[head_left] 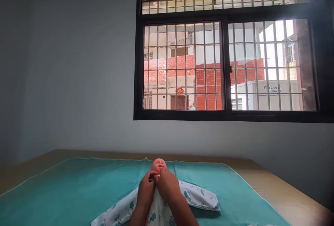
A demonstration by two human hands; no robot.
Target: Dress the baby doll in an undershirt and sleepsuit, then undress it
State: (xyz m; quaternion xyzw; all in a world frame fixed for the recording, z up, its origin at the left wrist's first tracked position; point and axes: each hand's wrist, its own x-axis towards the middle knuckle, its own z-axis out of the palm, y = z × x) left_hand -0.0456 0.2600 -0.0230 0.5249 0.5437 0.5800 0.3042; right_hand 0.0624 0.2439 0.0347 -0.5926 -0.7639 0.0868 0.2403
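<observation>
A baby doll (158,165) lies on its back on a teal cloth, its head toward the wall. It wears a white baby garment (202,195) with small green and pink prints, sleeves spread to both sides. At the neckline, just under the doll's chin, my left hand (146,188) and my right hand (168,186) meet with fingers pinched together. Both appear closed on the collar of the garment, though the fingertips partly cover what they grip. My wrists hide much of the doll's chest.
The teal cloth (86,184) covers most of a tan tabletop (294,191), which shows along the sides and back. A grey wall (83,66) with a dark-framed barred window (180,114) stands behind. Some white fabric (261,224) peeks in at the bottom right edge.
</observation>
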